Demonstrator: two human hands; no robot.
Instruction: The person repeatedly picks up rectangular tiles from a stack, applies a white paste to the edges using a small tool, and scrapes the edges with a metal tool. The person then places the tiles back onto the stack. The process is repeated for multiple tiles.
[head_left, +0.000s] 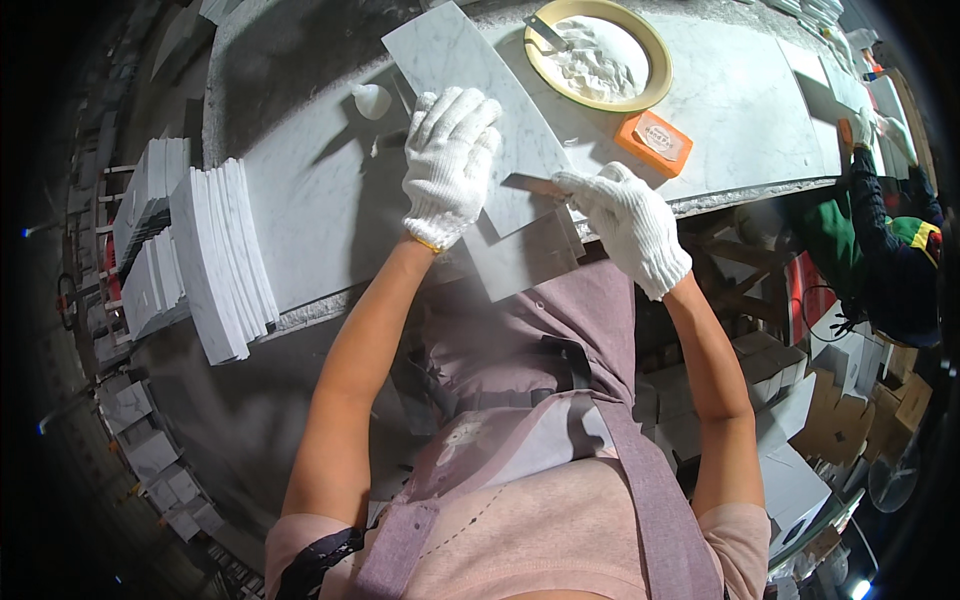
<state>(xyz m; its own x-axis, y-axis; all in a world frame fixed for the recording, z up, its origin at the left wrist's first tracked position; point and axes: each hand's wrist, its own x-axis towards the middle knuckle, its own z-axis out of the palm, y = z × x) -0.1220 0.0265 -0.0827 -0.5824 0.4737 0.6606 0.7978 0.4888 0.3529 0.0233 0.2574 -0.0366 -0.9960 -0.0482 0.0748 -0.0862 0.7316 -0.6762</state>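
A long white-grey marble tile point(500, 90) lies slantwise on the worktop. My left hand point(450, 160), in a white knitted glove, rests on the tile's left side with its fingers stretched out flat. The gloved right hand point(625, 220) is closed round a scraper point(535, 185); its thin metal blade points left over the tile's near part. Fingers hide the scraper's handle. Another grey slab piece point(515, 258) sits under the tile's near end and juts past the table edge. An orange box-shaped block point(655, 143) with a pale label stands right of the tile.
Beyond the block is a yellow basin point(658, 70) of white powder with a flat metal tool in it. A small white lump point(371, 100) sits left of the tile. Stacked marble tiles point(222, 255) stand at the table's left end. A co-worker point(895, 230) works at far right.
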